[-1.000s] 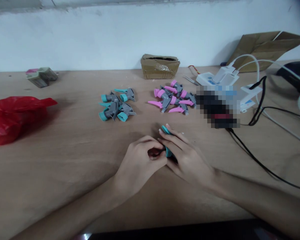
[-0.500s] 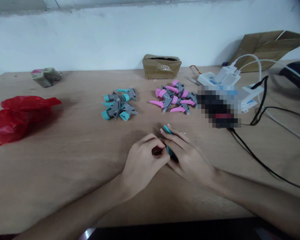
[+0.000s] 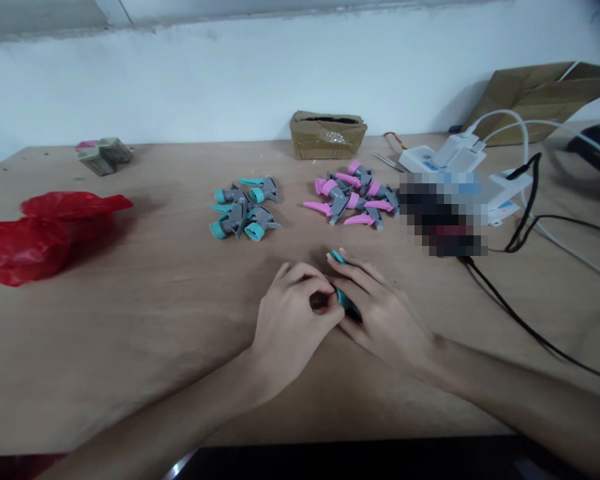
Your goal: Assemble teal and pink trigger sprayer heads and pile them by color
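Note:
Near the front of the table, my right hand [image 3: 380, 313] is wrapped over a teal and grey trigger spray head [image 3: 342, 298], most of it hidden under the fingers. My left hand [image 3: 295, 317] is closed, thumb and forefinger pinched together at the spray head's teal collar. Whether a small part sits in that pinch is hidden. Beyond my hands lies a cluster of several teal and grey spray heads [image 3: 237, 217]. To its right is a pile of pink and grey spray heads [image 3: 337, 200].
A red plastic bag [image 3: 55, 233] lies at the left, with a grey block-like object [image 3: 104, 157] behind it. A small cardboard box [image 3: 327, 140] stands by the wall. At the right are a white power strip [image 3: 420, 160], cables [image 3: 505, 317] and a folded cardboard piece [image 3: 520, 103].
The view has shifted slightly, so everything appears a little further right. Both hands keep nearly the same grip around the teal spray head.

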A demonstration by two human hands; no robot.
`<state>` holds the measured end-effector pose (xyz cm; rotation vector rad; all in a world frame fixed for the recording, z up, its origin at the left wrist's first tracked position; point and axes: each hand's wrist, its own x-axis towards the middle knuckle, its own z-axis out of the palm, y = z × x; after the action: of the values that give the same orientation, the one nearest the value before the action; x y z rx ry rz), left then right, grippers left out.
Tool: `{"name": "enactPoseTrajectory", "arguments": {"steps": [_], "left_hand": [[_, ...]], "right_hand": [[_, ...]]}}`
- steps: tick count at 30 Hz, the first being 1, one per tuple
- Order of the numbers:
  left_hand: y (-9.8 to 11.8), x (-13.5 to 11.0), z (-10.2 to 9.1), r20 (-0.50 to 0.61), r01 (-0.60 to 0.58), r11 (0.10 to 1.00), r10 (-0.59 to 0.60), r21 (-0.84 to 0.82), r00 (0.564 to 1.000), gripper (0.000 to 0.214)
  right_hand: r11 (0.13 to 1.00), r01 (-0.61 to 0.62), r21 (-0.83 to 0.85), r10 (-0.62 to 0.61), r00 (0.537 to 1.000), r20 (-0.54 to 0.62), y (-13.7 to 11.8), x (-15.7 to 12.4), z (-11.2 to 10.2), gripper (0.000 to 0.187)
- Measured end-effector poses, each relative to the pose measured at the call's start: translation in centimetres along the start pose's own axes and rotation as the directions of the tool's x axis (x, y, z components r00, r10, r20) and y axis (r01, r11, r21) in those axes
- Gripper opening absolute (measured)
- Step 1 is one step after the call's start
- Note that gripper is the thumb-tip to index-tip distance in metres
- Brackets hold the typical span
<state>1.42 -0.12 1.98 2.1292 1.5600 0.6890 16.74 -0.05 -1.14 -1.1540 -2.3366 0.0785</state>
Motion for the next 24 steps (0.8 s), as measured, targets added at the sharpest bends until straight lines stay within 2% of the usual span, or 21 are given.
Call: {"name": "enactPoseTrajectory", "arguments": {"steps": [4,12,16,20,24], "left_hand": [[-0.3,-0.2,0.5,-0.082,-0.04,0.999,0.04,-0.003,0.996,0.007],[-2.1,0.4,0.4,-0.103,-0.052,0.998,0.047,-0.046,0.994,0.008],[-2.6,0.9,0.1,-0.069,-0.033,0.974,0.018,-0.223,0.997,0.01],[-2.3,1.3,-0.9,-0.024,0.009,0.916,-0.02,-0.402,1.0,0.015],[-1.9,1.6,-1.6,0.071,-0.01,0.873,0.051,-0.487,0.996,0.016]], "right_hand": [[1.0,-0.024,-0.006,0.025,1.0,0.008,0.0,0.1,-0.1,0.03],[0.996,-0.084,-0.006,0.084,0.995,-0.052,0.7,0.1,-0.3,0.032],[0.992,-0.054,0.113,0.065,0.993,-0.096,1.5,0.3,-0.8,0.033],[0.958,-0.065,0.28,0.091,0.993,-0.081,1.8,0.5,-1.2,0.029],[0.904,-0.075,0.42,0.128,0.987,-0.099,1.7,0.6,-1.3,0.032]]}}
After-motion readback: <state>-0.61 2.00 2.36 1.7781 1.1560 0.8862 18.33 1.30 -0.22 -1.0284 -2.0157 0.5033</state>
